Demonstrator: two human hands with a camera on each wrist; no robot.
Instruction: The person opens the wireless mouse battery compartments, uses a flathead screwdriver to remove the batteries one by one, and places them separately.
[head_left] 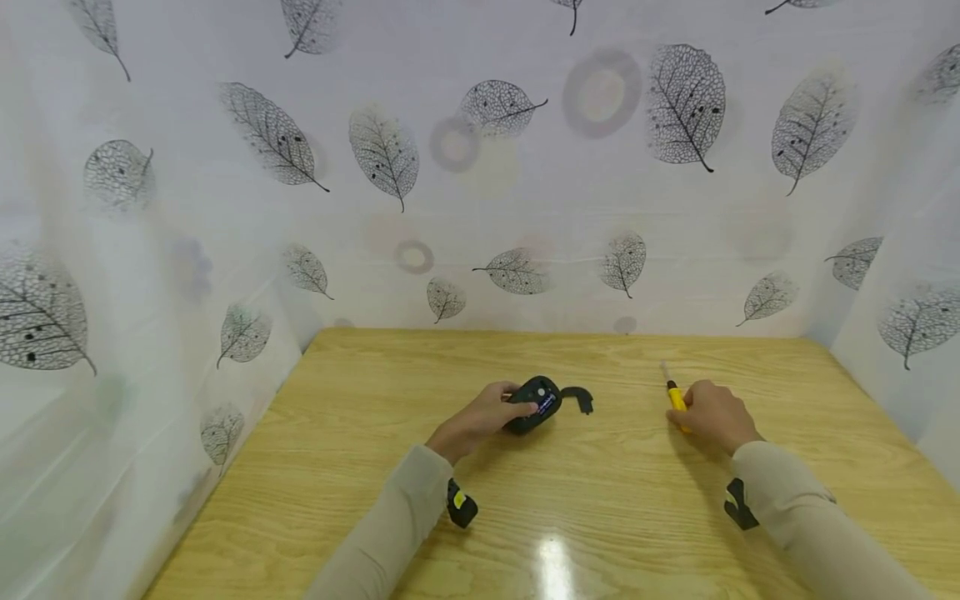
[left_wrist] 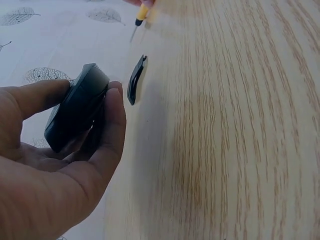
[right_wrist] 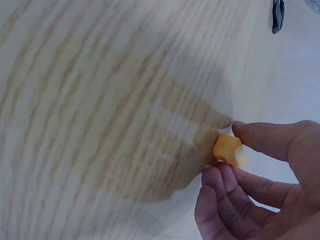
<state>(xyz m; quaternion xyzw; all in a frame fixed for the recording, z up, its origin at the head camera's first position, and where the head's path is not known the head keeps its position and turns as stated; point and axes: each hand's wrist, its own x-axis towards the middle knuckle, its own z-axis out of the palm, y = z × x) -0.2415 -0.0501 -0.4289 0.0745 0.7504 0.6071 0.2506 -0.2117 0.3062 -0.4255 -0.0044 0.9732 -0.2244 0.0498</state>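
One mouse [head_left: 542, 393] in my head view: left hand [head_left: 480, 419] gripping it, left of the cover [head_left: 581, 398]; farther right, right hand [head_left: 718, 418] pinching the screwdriver [head_left: 677, 397]. Left wrist shows the cover right of the mouse; right wrist, the handle [right_wrist: 228, 149].

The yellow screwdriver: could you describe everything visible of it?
The screwdriver has a yellow, plastic-looking handle, a black collar and a slim, greyish shaft pointing away from the person; its tip is indistinct. The right hand pinches its handle between thumb and fingers, right of the curved black piece; whether it touches the table is unclear.
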